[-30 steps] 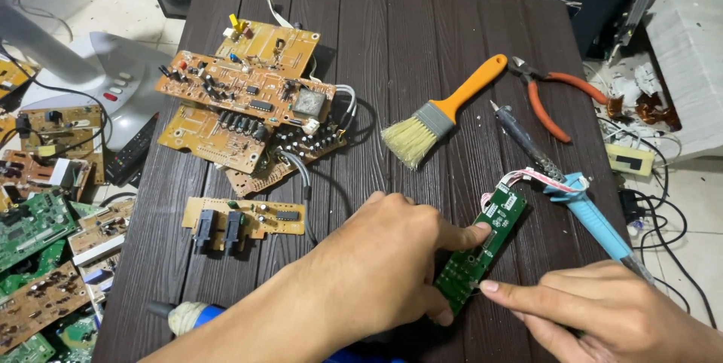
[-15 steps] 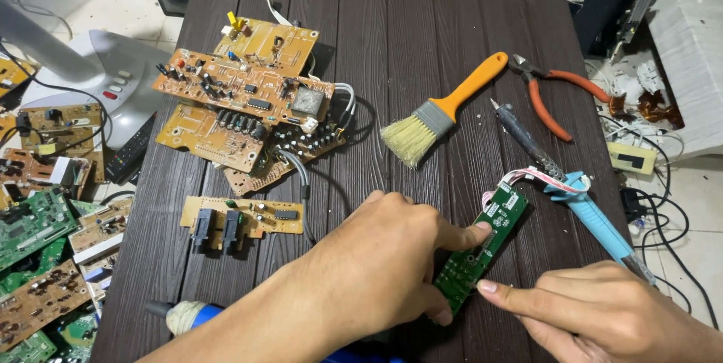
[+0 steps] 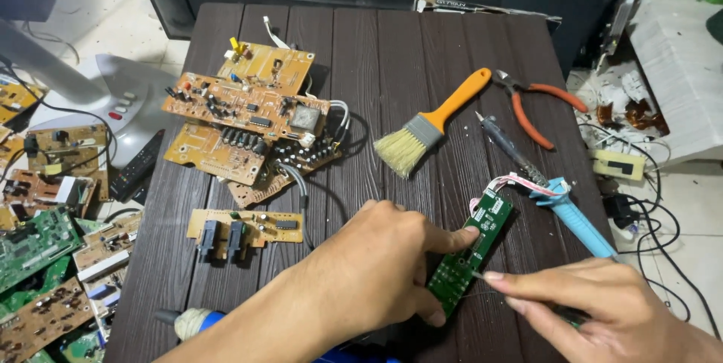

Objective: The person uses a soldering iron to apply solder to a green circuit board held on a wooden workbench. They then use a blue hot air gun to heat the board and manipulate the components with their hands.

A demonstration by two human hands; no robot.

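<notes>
Hardly anything has shifted since a second ago: both hands sit where they were, the right one only drawn a touch closer along the board's edge. Left hand (image 3: 376, 273) is clamped on the narrow green circuit board (image 3: 471, 252), forefinger stretched along its top, thumb under the near end, pinning it to the dark slatted table (image 3: 392, 54). Right hand (image 3: 602, 306) is pinched shut on a thin metal probe (image 3: 482, 277) whose tip meets the board's lower edge; what the tool is beyond that, I can't tell. It looks like the picking-at-a-joint stage, and the next move, I'd judge, wants a steady tip and the board held dead still.

Just beyond the board lies a blue-handled soldering iron (image 3: 568, 212), its ribbon cable end touching the handle. Further off are an orange-handled brush (image 3: 433, 123) and orange pliers (image 3: 538, 103). To the left, a pile of brown boards (image 3: 245, 118), and one small board (image 3: 245, 226) alone.
</notes>
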